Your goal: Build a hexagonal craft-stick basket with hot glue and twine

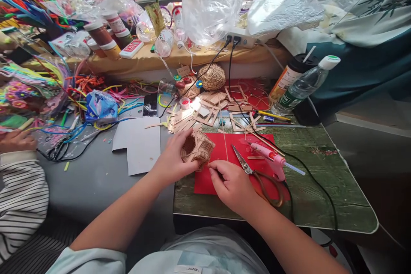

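My left hand (171,160) grips a small house-shaped model of wooden sticks (198,147) and holds it just above a red sheet (224,156). My right hand (231,184) rests on the red sheet right beside the model, fingers curled in a pinch by its lower edge; what they hold is too small to make out. A thin twine strand runs across the red sheet toward a twine ball (211,77). Scissors (257,173) and a pink glue gun (271,160) lie just right of my right hand.
Loose wooden sticks and frames (208,113) lie behind the model. A grey card (138,143) sits to the left. A water bottle (303,85), paint bottles (107,38), plastic bags and pipe cleaners (25,0) crowd the back. Another person's striped sleeve (19,192) is at the left edge.
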`<state>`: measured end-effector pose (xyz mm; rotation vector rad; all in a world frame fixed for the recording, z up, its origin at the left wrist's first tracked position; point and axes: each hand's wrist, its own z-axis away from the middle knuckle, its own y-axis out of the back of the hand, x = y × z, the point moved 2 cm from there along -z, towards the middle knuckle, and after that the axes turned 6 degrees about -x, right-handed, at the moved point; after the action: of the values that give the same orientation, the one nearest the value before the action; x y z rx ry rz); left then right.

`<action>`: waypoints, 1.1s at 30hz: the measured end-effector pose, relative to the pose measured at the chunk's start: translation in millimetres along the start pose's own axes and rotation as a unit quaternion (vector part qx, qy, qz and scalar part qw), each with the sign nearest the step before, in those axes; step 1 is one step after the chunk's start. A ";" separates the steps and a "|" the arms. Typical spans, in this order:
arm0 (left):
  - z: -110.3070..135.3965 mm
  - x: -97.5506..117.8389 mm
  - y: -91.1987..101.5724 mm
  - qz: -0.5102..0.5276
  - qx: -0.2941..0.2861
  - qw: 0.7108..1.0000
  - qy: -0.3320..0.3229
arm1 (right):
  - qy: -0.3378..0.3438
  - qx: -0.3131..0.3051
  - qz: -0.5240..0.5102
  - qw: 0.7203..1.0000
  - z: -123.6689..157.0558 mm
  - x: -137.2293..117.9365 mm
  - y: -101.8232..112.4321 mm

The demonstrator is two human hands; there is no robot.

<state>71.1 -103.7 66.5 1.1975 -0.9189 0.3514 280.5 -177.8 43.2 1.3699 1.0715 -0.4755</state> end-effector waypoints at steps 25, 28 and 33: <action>12.7 10.6 -19.6 -0.222 -0.064 0.972 -0.033 | 0.122 -0.196 0.309 0.922 -3.8 -2.6 1.9; 16.6 10.1 -23.5 -0.228 -0.056 0.971 -0.035 | 0.158 -0.212 0.354 0.897 -4.2 -4.9 7.5; 20.9 6.4 -26.4 -0.223 -0.048 0.973 -0.041 | 0.200 -0.234 0.368 0.877 -9.8 -11.3 17.8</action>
<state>84.0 -133.6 56.0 1.2955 -0.7023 -0.1044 286.3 -168.5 63.7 1.3334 0.8174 0.6208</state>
